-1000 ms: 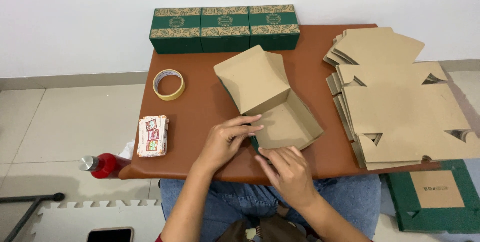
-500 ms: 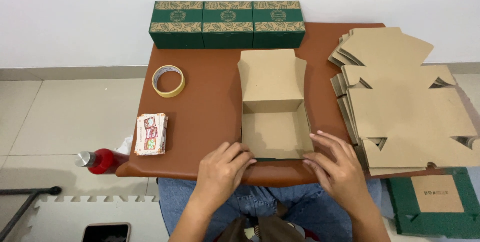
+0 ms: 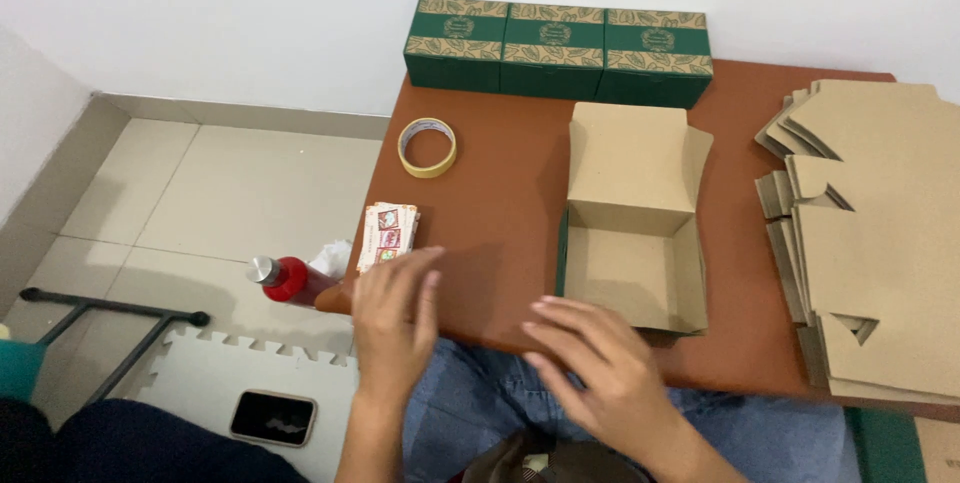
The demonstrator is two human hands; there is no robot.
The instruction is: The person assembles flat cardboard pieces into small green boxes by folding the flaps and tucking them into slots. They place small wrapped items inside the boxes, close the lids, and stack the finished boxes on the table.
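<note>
Seated person at a brown table (image 3: 500, 213), viewed from the head, left to right. On the floor beside the table's left edge stands a red bottle (image 3: 285, 280) with a phone (image 3: 272, 417) on a foam mat nearer the viewer; a bump at the table edge could tip the bottle. On the table, a small stack of cards (image 3: 388, 236) lies close to the near left corner, with a tape roll (image 3: 428, 147) farther back. The left hand (image 3: 395, 328) hovers over that corner, fingers spread and slightly curled, gripping nothing; it is nearest the cards and could sweep them off the edge. The right hand (image 3: 600, 373) hovers just before the open box (image 3: 630, 243), fingers extended and loose, likewise empty. The box sits at the near middle of the table, lid flap raised toward the back, its front wall near the edge; unheld, a nudge could skew it or let its folded walls spring open. Three green boxes (image 3: 558, 50) line the wall. At right, stacked flat blanks (image 3: 880, 243) overhang the table and could slide off.
</note>
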